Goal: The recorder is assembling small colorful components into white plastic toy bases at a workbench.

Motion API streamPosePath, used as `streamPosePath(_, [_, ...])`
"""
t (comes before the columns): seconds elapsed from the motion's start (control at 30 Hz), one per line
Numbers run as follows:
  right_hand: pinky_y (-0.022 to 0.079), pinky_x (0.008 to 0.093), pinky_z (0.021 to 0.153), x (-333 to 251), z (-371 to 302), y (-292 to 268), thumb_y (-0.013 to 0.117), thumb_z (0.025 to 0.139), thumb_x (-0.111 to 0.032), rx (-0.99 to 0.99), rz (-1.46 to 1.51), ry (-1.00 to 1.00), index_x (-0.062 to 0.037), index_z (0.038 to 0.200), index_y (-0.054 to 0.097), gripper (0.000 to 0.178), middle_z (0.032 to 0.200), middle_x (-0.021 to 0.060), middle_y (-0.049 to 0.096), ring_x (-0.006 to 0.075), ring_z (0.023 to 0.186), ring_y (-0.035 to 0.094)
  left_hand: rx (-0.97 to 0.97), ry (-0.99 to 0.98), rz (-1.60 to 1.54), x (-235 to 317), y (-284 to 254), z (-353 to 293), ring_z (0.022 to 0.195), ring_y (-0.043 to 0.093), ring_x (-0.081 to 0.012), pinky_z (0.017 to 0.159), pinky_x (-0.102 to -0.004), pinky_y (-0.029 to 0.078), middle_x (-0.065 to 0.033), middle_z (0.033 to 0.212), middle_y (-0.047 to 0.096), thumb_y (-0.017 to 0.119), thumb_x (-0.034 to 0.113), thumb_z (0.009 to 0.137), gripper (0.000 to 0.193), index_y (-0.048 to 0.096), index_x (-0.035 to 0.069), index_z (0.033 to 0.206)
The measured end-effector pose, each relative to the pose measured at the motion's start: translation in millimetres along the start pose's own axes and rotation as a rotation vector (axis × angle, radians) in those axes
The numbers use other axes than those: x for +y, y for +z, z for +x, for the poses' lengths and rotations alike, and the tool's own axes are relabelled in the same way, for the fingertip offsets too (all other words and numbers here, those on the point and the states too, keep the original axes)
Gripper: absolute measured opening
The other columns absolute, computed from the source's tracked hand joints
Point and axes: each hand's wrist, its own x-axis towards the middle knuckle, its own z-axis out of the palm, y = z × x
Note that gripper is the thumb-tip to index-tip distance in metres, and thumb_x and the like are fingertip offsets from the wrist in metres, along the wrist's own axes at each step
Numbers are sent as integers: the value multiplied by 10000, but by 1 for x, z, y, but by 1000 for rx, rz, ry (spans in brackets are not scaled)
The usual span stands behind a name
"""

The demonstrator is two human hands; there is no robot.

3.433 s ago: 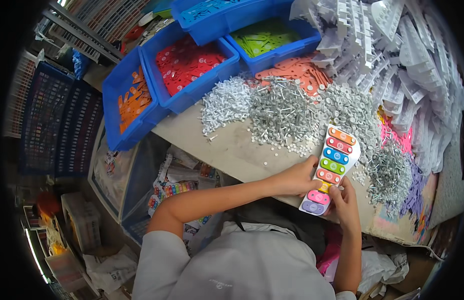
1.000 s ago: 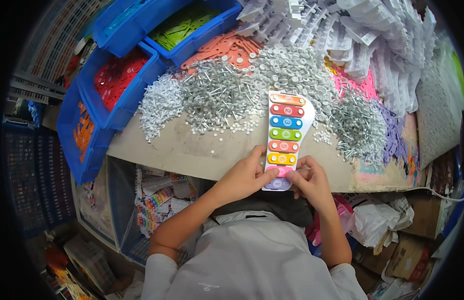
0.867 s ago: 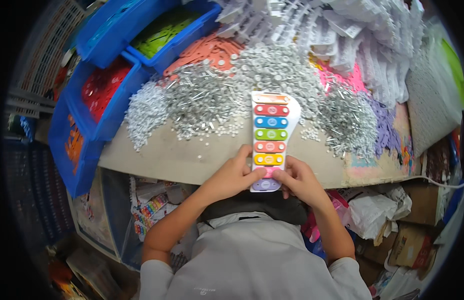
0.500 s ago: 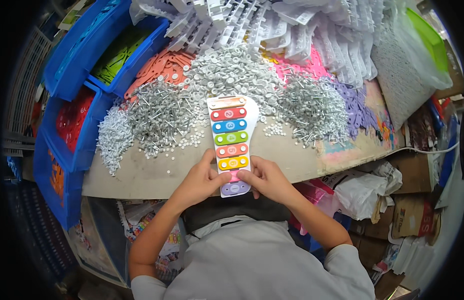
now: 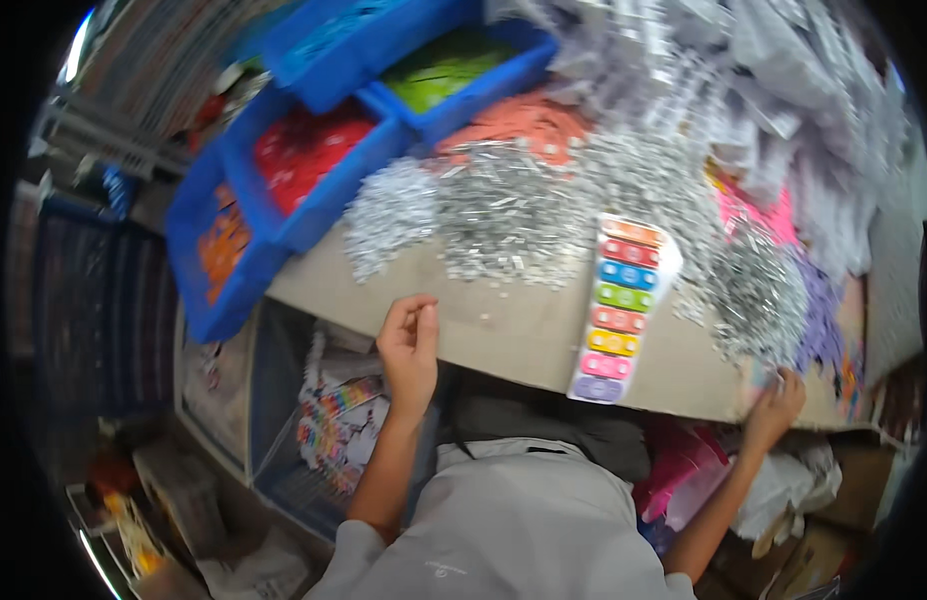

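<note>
A toy xylophone (image 5: 616,318) with a white base and a row of coloured bars lies on the table, touched by neither hand. To its left, my left hand (image 5: 412,345) hovers at the table's front edge, thumb and fingers closed together; what they hold, if anything, is hidden. My right hand (image 5: 777,402) is farther right, near a heap of screws (image 5: 756,300). Its fingertips are pressed together by the tabletop, and whatever is between them is too small and blurred to name.
Blue bins (image 5: 246,205) with red, orange, green and blue pieces stand at the left. Small white parts (image 5: 389,215), more screws (image 5: 509,210) and white round caps (image 5: 649,180) lie heaped behind the xylophone. White plastic frames (image 5: 684,70) are piled at the back. Purple bars (image 5: 819,315) lie right.
Both hands have let go of the xylophone, which now lies on the table. My left hand has moved left, my right hand right toward the screws. The view has swung left.
</note>
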Motion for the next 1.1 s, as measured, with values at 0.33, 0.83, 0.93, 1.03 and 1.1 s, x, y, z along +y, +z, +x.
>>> streamPosePath(0.33, [411,440,876,-17,16,4,631,932,-94,-135,-35,-75,-47,999,626,82,985,106,641,324,956,599,221,476,871,2,-59,58,771,618,-255,695,-359,490,-100,874,644,671,106,920,79,701,42,955])
streamPosePath(0.83, [431,418,894,-28,14,-4,586,973,-94,66,-105,-135,-2,1050,575,121,962,130,620,311,969,585,103,221,543,8,-27,30,670,712,-197,629,-307,531,-139,812,733,658,19,919,71,642,9,987])
streamPosePath(0.93, [463,348,842,-75,2,-19,548,1014,-96,45,502,181,-1,1072,556,112,926,96,613,236,892,601,-18,31,-67,37,-6,-1,775,715,-143,668,-242,541,-132,877,747,675,-40,897,183,616,-26,1070])
streamPosePath(1.03, [464,253,767,-146,-9,-42,571,1008,-75,-196,900,239,-23,1036,575,59,885,29,602,117,820,579,-381,-91,-292,43,8,-25,841,739,-203,646,-241,564,-175,953,740,692,-25,897,246,579,-46,1113])
streamPosePath(1.1, [469,230,731,-176,-16,-55,623,978,-65,-510,1100,303,-30,996,594,49,852,6,608,83,783,576,-501,-252,-172,41,19,-41,869,739,-194,641,-225,554,-156,952,738,723,-20,881,233,615,-46,1086])
